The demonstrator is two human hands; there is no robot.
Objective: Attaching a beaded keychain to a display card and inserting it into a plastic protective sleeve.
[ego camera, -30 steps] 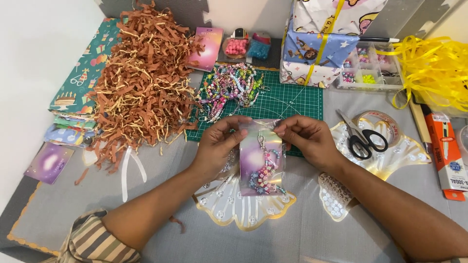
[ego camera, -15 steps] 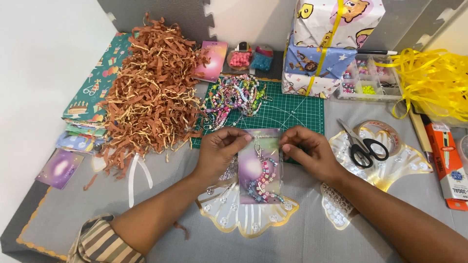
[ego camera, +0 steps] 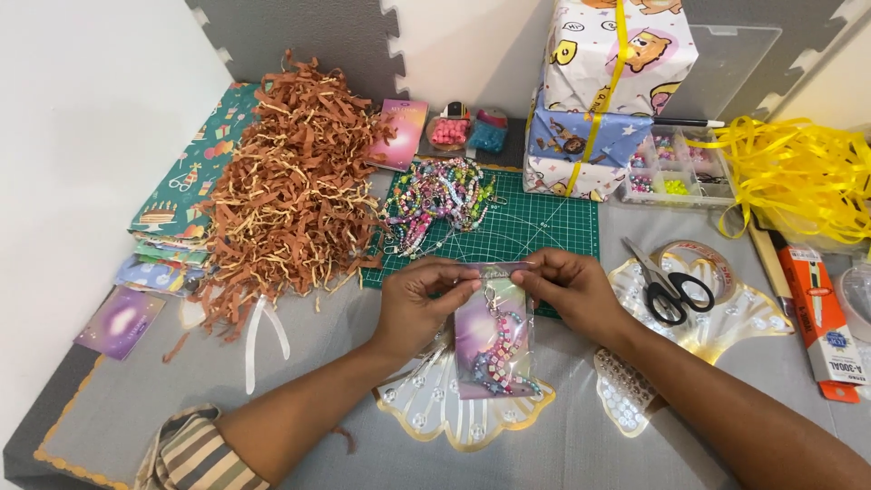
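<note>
Both hands pinch top edge of clear pouch [ego camera: 494, 349]: left hand [ego camera: 419, 299], right hand [ego camera: 570, 292]; beaded bracelet [ego camera: 502, 349] inside, above green cutting mat [ego camera: 535, 227].

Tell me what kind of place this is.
Most likely a home craft or gift-packing table. A green cutting mat holds a heap of beaded bracelets, brown paper shred lies beside it, and wrapped gift boxes stand behind.

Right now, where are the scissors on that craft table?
In the head view, the black-handled scissors lie to the right of the right hand, resting on a clear gold-edged shell-shaped tray, beside a roll of clear tape.
</note>
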